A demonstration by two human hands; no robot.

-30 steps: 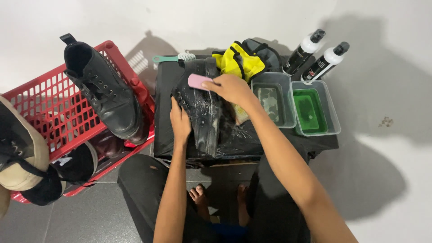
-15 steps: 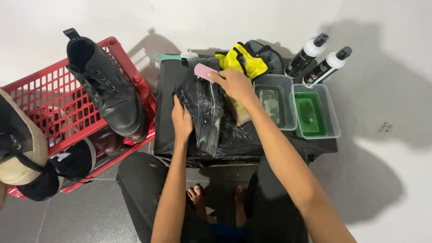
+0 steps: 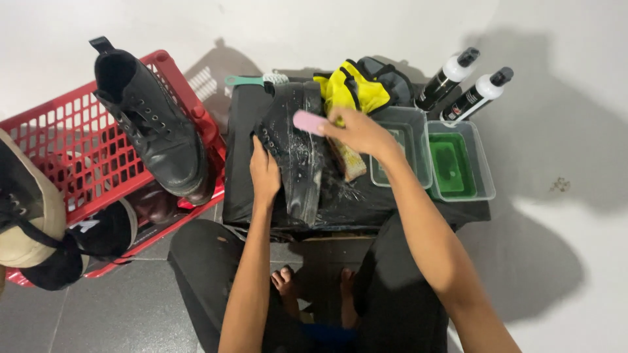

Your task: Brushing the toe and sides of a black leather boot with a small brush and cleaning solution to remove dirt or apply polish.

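Right hand (image 3: 356, 133) gripping pink brush (image 3: 307, 122), black boot (image 3: 297, 157) wet, glossy

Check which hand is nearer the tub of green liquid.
Right. The right hand, gripping a pink brush, is over the wet black boot, one clear tub short of the green tub. The left hand rests on the boot's far side.

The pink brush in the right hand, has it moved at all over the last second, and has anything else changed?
Hardly. The right hand keeps its grip on the pink brush, which shifted only slightly along the wet black boot. The left hand still presses on the boot's side. The red basket, the two trays and the two spray bottles stayed put.
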